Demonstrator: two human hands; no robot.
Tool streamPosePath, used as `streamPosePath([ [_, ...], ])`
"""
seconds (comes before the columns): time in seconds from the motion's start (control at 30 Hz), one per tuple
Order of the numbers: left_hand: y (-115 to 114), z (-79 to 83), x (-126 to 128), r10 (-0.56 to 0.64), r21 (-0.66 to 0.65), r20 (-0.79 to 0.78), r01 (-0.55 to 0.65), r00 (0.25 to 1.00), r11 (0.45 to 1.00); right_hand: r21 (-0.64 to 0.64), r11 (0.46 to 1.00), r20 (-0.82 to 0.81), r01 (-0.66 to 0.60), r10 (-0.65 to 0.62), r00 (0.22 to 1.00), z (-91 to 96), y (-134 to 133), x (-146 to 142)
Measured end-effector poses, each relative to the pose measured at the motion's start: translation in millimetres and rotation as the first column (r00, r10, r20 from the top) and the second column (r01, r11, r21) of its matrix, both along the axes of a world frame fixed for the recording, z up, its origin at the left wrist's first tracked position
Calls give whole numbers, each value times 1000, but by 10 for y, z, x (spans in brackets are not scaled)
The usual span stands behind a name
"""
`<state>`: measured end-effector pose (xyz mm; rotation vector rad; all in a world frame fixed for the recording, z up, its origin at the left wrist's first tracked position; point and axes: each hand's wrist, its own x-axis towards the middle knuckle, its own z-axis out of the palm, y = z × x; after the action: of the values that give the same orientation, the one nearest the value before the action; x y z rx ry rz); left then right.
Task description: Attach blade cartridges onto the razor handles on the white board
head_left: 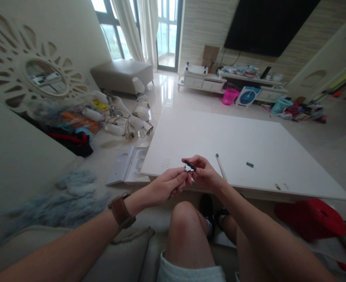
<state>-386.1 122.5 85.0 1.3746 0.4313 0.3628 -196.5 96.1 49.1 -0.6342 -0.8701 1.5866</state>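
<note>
Forearms (86, 232), two, nearest; left hand (165, 185) and right hand (205, 173) pinch one black-and-silver gadget (190, 166) at the white table's (220, 135) near edge, apparently so one steadies it for the other; pale stick (220, 166) lies beside, within reach.

The floor (173, 100) is glossy, pale and reflective, and daylight enters through a dark-framed window (110, 35) and a glazed opening (167, 35) with cream curtains (149, 31) hung between them. A low white cabinet (212, 86) is positioned along the horizontally banded wall (202, 27), below a black wall-mounted screen (267, 27); an upholstered bench (120, 72) stands near the curtains. A white table (234, 137) stands in the foreground, and a sunburst-framed mirror (45, 76) is located at the plain left wall (67, 23)
</note>
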Motion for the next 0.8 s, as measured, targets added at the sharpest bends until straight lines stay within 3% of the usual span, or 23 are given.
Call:
streamPosePath([
  [0.8, 10, 12, 0, 19, 26, 8, -19, 1000, 999, -3, 999, 23, 39, -39, 999, 29, -21, -30],
])
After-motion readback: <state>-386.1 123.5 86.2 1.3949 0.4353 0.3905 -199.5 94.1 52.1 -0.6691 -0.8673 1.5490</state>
